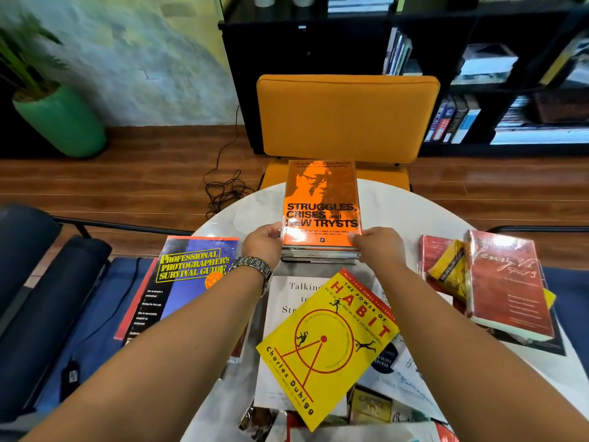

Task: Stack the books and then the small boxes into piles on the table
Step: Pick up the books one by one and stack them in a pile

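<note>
Left hand and right hand are gripping the orange book's near corners at frame centre — stiff, glossy, slippery; edges are offering the best hold.

Around the orange book, which tops a short stack, we find bare white table to its right and far left. Just behind it the orange chair blocks any reach from the back. Nearer us, the yellow book and the white book under it fill the table. The photographer's guide closes the left, the red book the right.
</note>
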A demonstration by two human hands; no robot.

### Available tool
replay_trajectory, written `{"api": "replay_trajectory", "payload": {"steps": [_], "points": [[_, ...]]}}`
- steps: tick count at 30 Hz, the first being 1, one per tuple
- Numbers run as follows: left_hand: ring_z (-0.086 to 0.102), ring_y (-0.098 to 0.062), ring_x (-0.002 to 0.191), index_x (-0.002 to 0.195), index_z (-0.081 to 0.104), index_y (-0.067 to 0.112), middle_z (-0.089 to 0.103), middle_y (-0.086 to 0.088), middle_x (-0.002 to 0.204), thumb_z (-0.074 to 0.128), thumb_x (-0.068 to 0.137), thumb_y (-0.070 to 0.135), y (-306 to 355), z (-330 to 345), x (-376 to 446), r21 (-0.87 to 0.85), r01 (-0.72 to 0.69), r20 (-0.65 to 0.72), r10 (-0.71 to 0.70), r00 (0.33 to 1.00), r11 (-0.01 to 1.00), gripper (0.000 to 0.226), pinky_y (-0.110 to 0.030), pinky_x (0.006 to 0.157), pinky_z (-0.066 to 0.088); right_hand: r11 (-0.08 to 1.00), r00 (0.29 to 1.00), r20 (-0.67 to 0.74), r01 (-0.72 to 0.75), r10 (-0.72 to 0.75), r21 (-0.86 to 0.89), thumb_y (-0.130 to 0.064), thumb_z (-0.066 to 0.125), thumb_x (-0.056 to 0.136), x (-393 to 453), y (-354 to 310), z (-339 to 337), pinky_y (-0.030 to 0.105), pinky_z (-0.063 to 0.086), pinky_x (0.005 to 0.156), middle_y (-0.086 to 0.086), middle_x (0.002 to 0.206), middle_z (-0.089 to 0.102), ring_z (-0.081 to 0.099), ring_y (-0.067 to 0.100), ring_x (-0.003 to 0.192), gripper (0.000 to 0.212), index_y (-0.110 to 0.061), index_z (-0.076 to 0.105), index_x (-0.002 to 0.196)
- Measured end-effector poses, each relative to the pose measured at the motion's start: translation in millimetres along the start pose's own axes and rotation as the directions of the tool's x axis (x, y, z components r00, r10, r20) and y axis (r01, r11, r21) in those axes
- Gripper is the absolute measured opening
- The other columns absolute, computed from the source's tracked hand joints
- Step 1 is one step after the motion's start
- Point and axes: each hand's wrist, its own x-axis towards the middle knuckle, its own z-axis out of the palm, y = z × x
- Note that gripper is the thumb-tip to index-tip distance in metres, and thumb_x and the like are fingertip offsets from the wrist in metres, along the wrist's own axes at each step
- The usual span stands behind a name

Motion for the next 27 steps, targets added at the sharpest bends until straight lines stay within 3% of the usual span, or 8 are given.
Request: {"api": "replay_trajectory", "payload": {"steps": [8, 14, 16, 18, 20, 23, 27], "points": [[0.059, -0.016, 0.106, 0.127, 0.06, 0.015, 0.066, -0.002, 0.122, 0.055, 0.092, 0.008, -1, -2, 1, 0.044, 0.009, 0.023, -0.01, 1.0, 0.999, 0.036, -0.023, 0.092, 0.043, 0.999, 0.999, 0.003, -0.045, 0.045, -0.002, -0.044, 0.066, 0.086, 0, 3, 3, 0.041, 0.056, 0.085, 0.008, 0.089, 0.073, 0.069, 0.025, 0.083, 0.035, -0.012, 0.073, 0.097], [0.051, -0.023, 0.126, 0.137, 0.048, 0.014, 0.052, -0.005, 0.14, 0.052, 0.094, 0.018, -1, -4, -19, 0.081, -0.059, 0.079, 0.053, 0.995, 0.995, 0.043, -0.032, 0.105, 0.039, 0.998, 1.0, 0.003, -0.004, 0.004, -0.062, -0.042, 0.058, 0.091, -6, 1, 1, 0.033, 0.049, 0.073, 0.01, 0.093, 0.069, 0.064, 0.026, 0.084, 0.037, -0.009, 0.071, 0.104], [0.049, -0.021, 0.129, 0.141, 0.042, 0.016, 0.047, -0.004, 0.145, 0.053, 0.094, 0.022, -3, -10, -30, 0.074, -0.101, 0.083, 0.095, 0.992, 0.992, 0.048, -0.031, 0.104, 0.037, 1.0, 0.997, -0.07, 0.014, -0.015, -0.017, -0.035, 0.055, 0.093, -16, 2, 2, 0.034, 0.049, 0.077, 0.01, 0.109, 0.061, 0.062, 0.027, 0.092, 0.036, -0.011, 0.065, 0.117], [0.051, -0.019, 0.126, 0.142, 0.04, 0.017, 0.045, -0.003, 0.146, 0.055, 0.094, 0.023, -5, -16, -41, 0.045, -0.156, 0.078, 0.152, 0.985, 0.987, 0.051, -0.03, 0.102, 0.038, 0.998, 0.978, -0.202, 0.06, -0.052, 0.033, -0.032, 0.055, 0.093, -29, 3, 4, 0.043, 0.05, 0.091, 0.011, 0.127, 0.05, 0.059, 0.032, 0.108, 0.04, -0.015, 0.058, 0.129], [0.052, -0.018, 0.123, 0.142, 0.041, 0.018, 0.045, -0.003, 0.145, 0.056, 0.093, 0.023, -12, -25, -53, 0.01, -0.204, 0.067, 0.203, 0.977, 0.979, 0.051, -0.029, 0.1, 0.041, 0.987, 0.95, -0.274, 0.161, -0.15, 0.016, -0.031, 0.056, 0.092, -43, 2, 9, 0.044, 0.047, 0.096, 0.013, 0.129, 0.049, 0.055, 0.032, 0.113, 0.04, -0.016, 0.059, 0.129], [0.051, -0.018, 0.125, 0.139, 0.044, 0.018, 0.047, -0.003, 0.142, 0.058, 0.093, 0.021, -27, -44, -67, 0.046, -0.265, 0.069, 0.262, 0.963, 0.963, 0.049, -0.024, 0.097, 0.04, 0.953, 0.93, -0.242, 0.299, -0.277, 0.056, -0.027, 0.059, 0.091, -68, -5, 19, 0.042, 0.046, 0.096, 0.015, 0.122, 0.053, 0.055, 0.032, 0.111, 0.033, -0.013, 0.065, 0.121], [0.047, -0.021, 0.125, 0.133, 0.052, 0.013, 0.051, -0.009, 0.135, 0.061, 0.089, 0.019, -59, -81, -74, 0.172, -0.337, 0.022, 0.339, 0.941, 0.926, 0.045, -0.029, 0.107, 0.035, 0.921, 0.932, -0.109, 0.358, -0.345, 0.152, -0.023, 0.061, 0.09, -114, -24, 45, 0.036, 0.048, 0.09, 0.009, 0.111, 0.057, 0.059, 0.025, 0.101, 0.022, -0.013, 0.07, 0.108]]}}
